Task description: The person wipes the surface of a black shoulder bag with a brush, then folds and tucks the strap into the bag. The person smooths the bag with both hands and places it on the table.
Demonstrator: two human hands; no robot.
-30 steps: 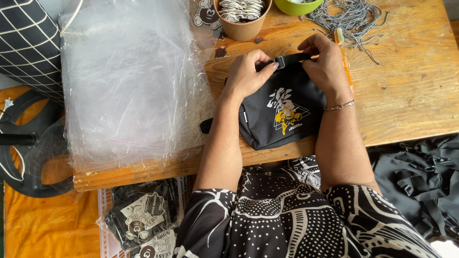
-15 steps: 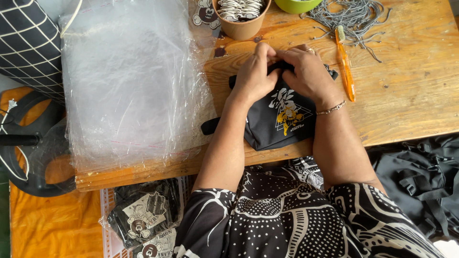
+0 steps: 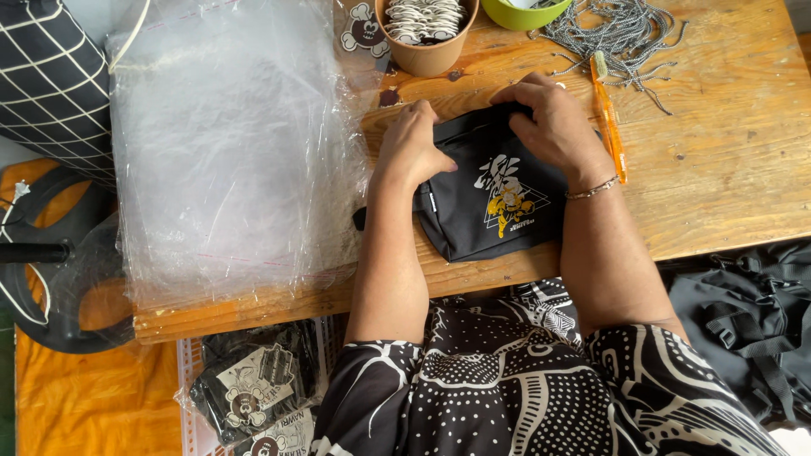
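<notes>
A small black fabric pouch [image 3: 494, 207] with a white and yellow print lies on the wooden table [image 3: 718, 169] in front of me. My left hand [image 3: 411, 143] presses on its upper left corner, fingers curled over the edge. My right hand [image 3: 553, 127], with a thin bracelet at the wrist, grips the pouch's top edge on the right. Both hands hold the pouch flat against the wood.
A stack of clear plastic bags [image 3: 228, 143] covers the table's left part. A brown paper cup [image 3: 427, 34] with tags, a green bowl [image 3: 524, 13], a pile of grey cords [image 3: 617, 34] and an orange cutter [image 3: 610, 127] lie at the back. Black bags [image 3: 743, 321] sit lower right, packed pouches [image 3: 253, 388] lower left.
The pouch has been lowered and laid flatter on the table. My hands moved from pinching its top together to pressing down on its upper edge, further apart.
</notes>
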